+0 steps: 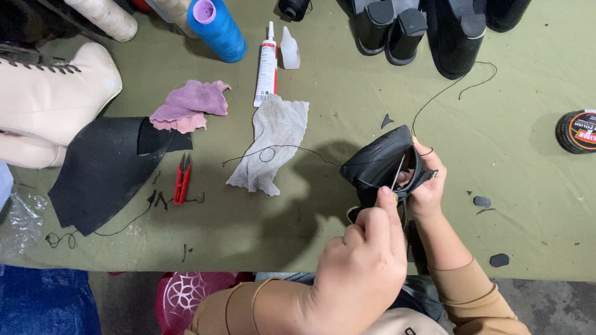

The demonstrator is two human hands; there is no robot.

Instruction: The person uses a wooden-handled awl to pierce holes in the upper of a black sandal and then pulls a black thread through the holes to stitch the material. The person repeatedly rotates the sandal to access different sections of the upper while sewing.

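Left hand (363,263): nearest, pinching a thin needle (398,172).
Right hand (427,186): clasps the black shoe upper (379,162), raised above the worktop (347,111).
Handling: soft, light, floppy; best gripped at its rim.
Thread (450,87): trails away.
Containers: polish tin (577,131), closed; glue bottle (289,49), capped.

white-red tube (267,64) — round black tin (577,131)
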